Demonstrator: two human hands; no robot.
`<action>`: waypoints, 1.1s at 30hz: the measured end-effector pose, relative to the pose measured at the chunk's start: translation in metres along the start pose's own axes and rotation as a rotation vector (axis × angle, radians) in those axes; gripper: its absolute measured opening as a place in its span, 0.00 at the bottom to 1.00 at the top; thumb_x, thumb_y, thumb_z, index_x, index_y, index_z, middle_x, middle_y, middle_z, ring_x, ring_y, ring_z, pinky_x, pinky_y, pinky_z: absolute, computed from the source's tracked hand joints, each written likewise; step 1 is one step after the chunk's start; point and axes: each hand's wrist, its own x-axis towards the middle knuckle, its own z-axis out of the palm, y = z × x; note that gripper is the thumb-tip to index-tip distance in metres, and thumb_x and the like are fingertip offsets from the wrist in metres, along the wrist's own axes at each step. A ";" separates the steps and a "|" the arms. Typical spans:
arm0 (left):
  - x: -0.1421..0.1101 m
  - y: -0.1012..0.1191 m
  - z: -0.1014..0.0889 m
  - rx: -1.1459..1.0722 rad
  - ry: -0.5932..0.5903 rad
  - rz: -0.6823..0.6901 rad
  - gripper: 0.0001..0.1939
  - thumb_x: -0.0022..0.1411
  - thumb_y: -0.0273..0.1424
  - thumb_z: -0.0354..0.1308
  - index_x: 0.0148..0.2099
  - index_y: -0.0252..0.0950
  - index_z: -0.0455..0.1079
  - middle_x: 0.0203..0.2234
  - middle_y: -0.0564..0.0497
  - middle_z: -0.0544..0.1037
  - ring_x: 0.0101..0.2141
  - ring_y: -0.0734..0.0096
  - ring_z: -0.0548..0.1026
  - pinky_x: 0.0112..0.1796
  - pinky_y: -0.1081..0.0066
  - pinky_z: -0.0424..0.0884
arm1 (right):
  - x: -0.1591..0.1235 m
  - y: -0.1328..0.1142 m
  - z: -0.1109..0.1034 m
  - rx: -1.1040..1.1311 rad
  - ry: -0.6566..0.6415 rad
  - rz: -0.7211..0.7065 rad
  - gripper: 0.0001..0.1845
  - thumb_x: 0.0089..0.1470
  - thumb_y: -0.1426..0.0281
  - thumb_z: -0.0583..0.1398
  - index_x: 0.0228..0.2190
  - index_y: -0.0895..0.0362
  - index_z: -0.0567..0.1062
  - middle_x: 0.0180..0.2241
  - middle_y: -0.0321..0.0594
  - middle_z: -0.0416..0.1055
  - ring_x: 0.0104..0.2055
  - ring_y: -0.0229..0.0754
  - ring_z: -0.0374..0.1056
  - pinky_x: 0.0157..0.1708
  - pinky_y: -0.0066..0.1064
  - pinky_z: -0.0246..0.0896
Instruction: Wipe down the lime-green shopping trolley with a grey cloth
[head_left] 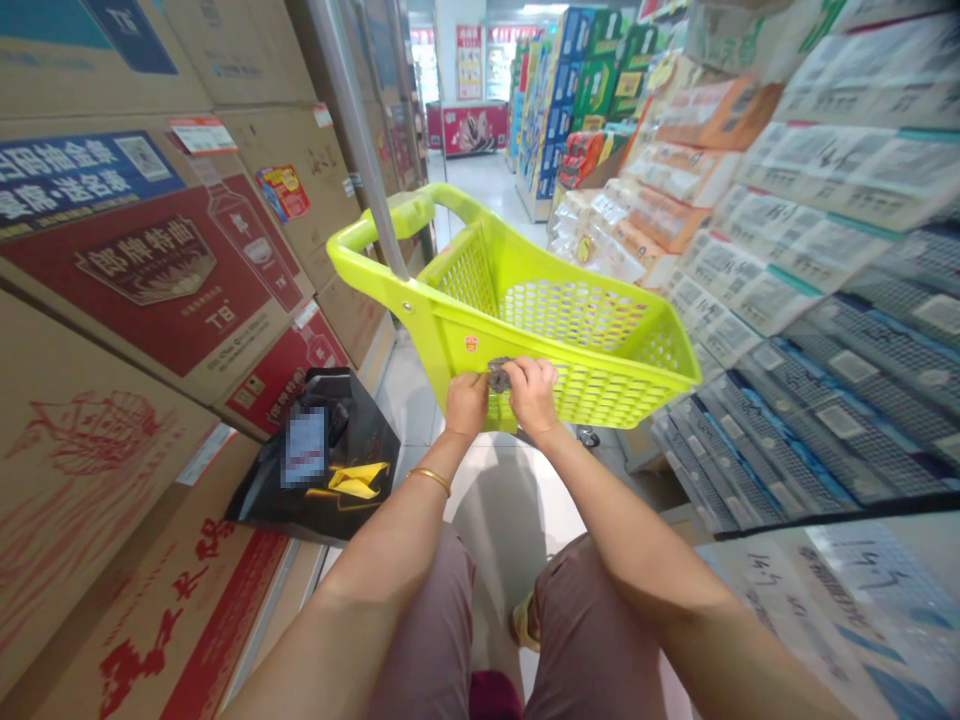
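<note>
A small crumpled grey wad [499, 376] sits between my hands, against the near side of a lime-green plastic shopping cart [442, 345]; whether it is cloth or steel wool I cannot tell. My left hand [466, 403] is closed at the wad's left edge. On its right edge my right hand [533, 392] is closed too, its knuckles near the cart's perforated wall. A small red sticker [471, 343] marks the panel just above my left hand. The inside of the cart shows through its holes, with nothing visible in it.
Stacked cartons [150, 260] line the left, with a black bag [262, 490] at their foot. A metal pole [360, 130] rises by the cart handle. Wrapped packs [795, 220] fill the right side. Shelves of boxes [566, 100] stand farther down the aisle.
</note>
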 end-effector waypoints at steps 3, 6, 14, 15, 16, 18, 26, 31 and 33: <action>0.000 0.000 -0.001 -0.013 -0.018 -0.004 0.13 0.62 0.24 0.46 0.34 0.33 0.72 0.26 0.46 0.72 0.32 0.65 0.69 0.34 0.67 0.61 | 0.005 -0.001 -0.002 -0.006 0.030 0.042 0.16 0.58 0.74 0.49 0.41 0.50 0.73 0.42 0.42 0.67 0.44 0.45 0.53 0.44 0.37 0.48; 0.000 -0.001 -0.001 -0.029 -0.032 -0.004 0.13 0.62 0.24 0.46 0.34 0.33 0.72 0.27 0.45 0.72 0.32 0.65 0.69 0.34 0.67 0.62 | -0.006 0.000 0.001 0.008 -0.104 -0.015 0.15 0.58 0.72 0.50 0.43 0.50 0.73 0.43 0.41 0.68 0.44 0.44 0.53 0.42 0.37 0.49; -0.001 -0.001 -0.002 0.012 0.011 -0.007 0.15 0.62 0.25 0.45 0.44 0.34 0.72 0.27 0.46 0.73 0.32 0.64 0.70 0.34 0.67 0.62 | -0.042 0.001 0.008 0.011 -0.473 -0.186 0.14 0.58 0.71 0.52 0.45 0.49 0.71 0.46 0.41 0.68 0.44 0.44 0.53 0.41 0.36 0.50; -0.001 -0.001 -0.002 0.023 0.016 -0.008 0.15 0.62 0.25 0.45 0.44 0.34 0.72 0.27 0.46 0.73 0.32 0.64 0.70 0.34 0.67 0.62 | -0.043 0.001 0.007 0.017 -0.488 -0.203 0.14 0.58 0.71 0.52 0.44 0.49 0.71 0.46 0.41 0.68 0.44 0.44 0.53 0.41 0.36 0.50; -0.001 0.000 -0.002 0.033 0.020 -0.004 0.15 0.62 0.26 0.45 0.44 0.34 0.72 0.27 0.46 0.73 0.32 0.65 0.70 0.33 0.67 0.62 | -0.041 0.002 0.005 0.023 -0.483 -0.211 0.14 0.58 0.71 0.52 0.44 0.50 0.72 0.46 0.41 0.68 0.44 0.44 0.53 0.41 0.36 0.50; -0.001 -0.001 -0.001 0.049 0.023 0.007 0.14 0.63 0.26 0.45 0.43 0.34 0.72 0.26 0.46 0.73 0.31 0.65 0.70 0.33 0.68 0.62 | -0.036 0.006 -0.001 0.032 -0.419 -0.186 0.15 0.57 0.72 0.52 0.44 0.50 0.72 0.45 0.41 0.68 0.44 0.45 0.52 0.42 0.36 0.50; -0.005 0.001 -0.002 0.086 0.031 0.021 0.13 0.64 0.26 0.45 0.43 0.34 0.71 0.24 0.47 0.72 0.30 0.67 0.69 0.32 0.69 0.61 | -0.015 0.026 -0.029 0.063 -0.033 0.039 0.19 0.53 0.78 0.49 0.42 0.52 0.72 0.41 0.43 0.66 0.44 0.45 0.54 0.45 0.38 0.51; -0.008 0.022 -0.012 0.041 0.073 0.135 0.14 0.66 0.31 0.43 0.44 0.34 0.70 0.24 0.47 0.71 0.31 0.67 0.69 0.33 0.69 0.62 | -0.015 0.025 -0.035 0.136 0.025 0.110 0.19 0.49 0.80 0.50 0.40 0.56 0.72 0.40 0.45 0.64 0.43 0.45 0.54 0.45 0.37 0.53; -0.007 0.032 -0.013 0.001 0.036 0.201 0.15 0.66 0.31 0.43 0.43 0.35 0.70 0.25 0.46 0.70 0.32 0.67 0.70 0.34 0.68 0.62 | -0.014 0.026 -0.036 0.164 0.058 0.110 0.19 0.47 0.80 0.50 0.40 0.57 0.71 0.40 0.46 0.64 0.43 0.45 0.55 0.45 0.37 0.53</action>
